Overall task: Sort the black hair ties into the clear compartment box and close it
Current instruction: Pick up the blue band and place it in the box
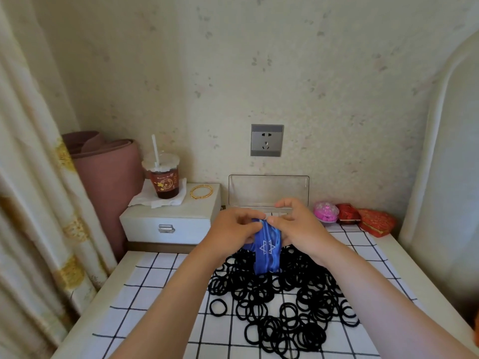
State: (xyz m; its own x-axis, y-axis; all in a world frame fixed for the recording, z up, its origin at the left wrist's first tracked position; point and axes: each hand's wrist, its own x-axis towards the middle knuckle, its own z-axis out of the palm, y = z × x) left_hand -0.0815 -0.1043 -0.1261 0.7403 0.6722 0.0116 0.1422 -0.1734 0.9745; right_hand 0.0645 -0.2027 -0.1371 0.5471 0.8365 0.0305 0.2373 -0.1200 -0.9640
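Observation:
A big heap of black hair ties (282,304) lies spread on the white checked cloth (160,294). Above its far end hangs a blue fabric pouch (267,252) with a white star mark. My left hand (233,229) and my right hand (295,226) both pinch its top edge. Behind my hands stands the clear compartment box (268,190) with its lid raised against the wall; its tray is mostly hidden by my fingers.
A white drawer box (168,221) at the left carries an iced drink cup (163,174) on a napkin and a gold bangle (201,191). A pink round case (326,212) and two red cases (363,218) sit at the right. A curtain hangs at the left.

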